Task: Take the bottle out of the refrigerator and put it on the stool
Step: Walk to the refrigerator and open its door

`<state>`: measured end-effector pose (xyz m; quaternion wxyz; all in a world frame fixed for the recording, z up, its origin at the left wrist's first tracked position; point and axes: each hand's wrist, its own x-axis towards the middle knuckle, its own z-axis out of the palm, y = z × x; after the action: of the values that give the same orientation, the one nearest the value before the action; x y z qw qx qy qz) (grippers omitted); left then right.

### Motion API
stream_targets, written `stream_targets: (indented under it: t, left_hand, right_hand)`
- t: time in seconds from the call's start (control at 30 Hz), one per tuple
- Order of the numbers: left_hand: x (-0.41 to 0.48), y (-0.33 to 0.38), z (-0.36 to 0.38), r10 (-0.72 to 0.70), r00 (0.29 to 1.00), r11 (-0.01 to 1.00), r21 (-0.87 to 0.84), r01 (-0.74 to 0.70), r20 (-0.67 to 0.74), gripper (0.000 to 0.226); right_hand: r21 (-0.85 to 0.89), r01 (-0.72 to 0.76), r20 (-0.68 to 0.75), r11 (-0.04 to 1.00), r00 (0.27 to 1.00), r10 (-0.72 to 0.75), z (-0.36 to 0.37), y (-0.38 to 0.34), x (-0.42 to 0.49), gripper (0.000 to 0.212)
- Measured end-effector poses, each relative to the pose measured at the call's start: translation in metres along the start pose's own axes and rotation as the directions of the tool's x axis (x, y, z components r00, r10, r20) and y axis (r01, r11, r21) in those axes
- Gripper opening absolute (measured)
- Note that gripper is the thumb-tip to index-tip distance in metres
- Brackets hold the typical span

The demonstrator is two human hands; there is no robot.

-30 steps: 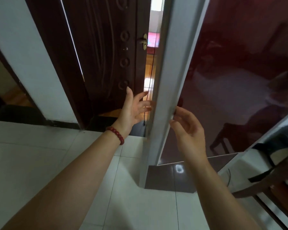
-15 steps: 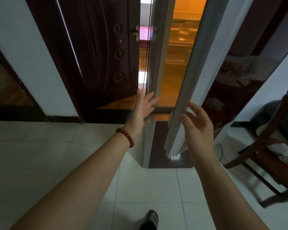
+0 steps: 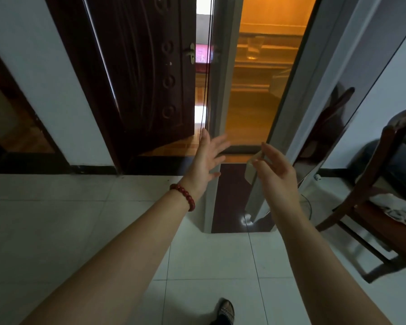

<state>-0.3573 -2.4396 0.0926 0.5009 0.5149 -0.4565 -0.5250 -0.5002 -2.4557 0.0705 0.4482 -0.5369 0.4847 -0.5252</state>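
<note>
The refrigerator stands in front of me with its dark glossy door swung open to the right. Its inside glows orange, with shelves. A blurred see-through container sits on an upper shelf; I cannot tell whether it is the bottle. My left hand, with a red bead bracelet on the wrist, is spread open against the cabinet's left edge. My right hand has thumb and fingers on the lower inner edge of the door. No stool is in sight.
A dark wooden room door stands ajar left of the refrigerator. A wooden chair with a cloth on its seat is at the right, close to the open refrigerator door. White floor tiles lie below, and my foot shows at the bottom.
The refrigerator door has swung from nearly shut to wide open to the right, showing the lit inside. My right hand went with its edge. My left hand stayed at the cabinet's left edge.
</note>
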Motion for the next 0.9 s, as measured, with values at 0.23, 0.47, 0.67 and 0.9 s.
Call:
stream_targets:
  t: [0.23,0.47,0.67,0.9]
  left_hand:
    - [-0.004,0.004,0.012,0.003,1.0,1.0,-0.017,-0.003,0.007,0.071]
    - [0.003,0.001,0.028,-0.002,0.998,0.999,-0.05,-0.001,-0.055,0.071]
    - [0.002,-0.002,0.057,0.002,0.996,1.0,-0.021,-0.004,-0.09,0.076]
    - [-0.003,-0.007,0.102,-0.001,0.996,0.999,-0.041,-0.002,-0.091,0.07]
  right_hand:
    - [-0.143,-0.052,0.063,0.988,0.996,0.062,-0.003,0.004,0.023,0.069]
    - [-0.201,-0.012,0.139,0.98,0.989,0.041,-0.003,0.014,0.023,0.094]
    - [-0.133,-0.011,0.187,0.991,0.982,0.036,-0.026,0.012,0.016,0.092]
    - [0.078,-0.112,0.185,0.991,0.978,0.096,-0.078,0.004,-0.001,0.066]
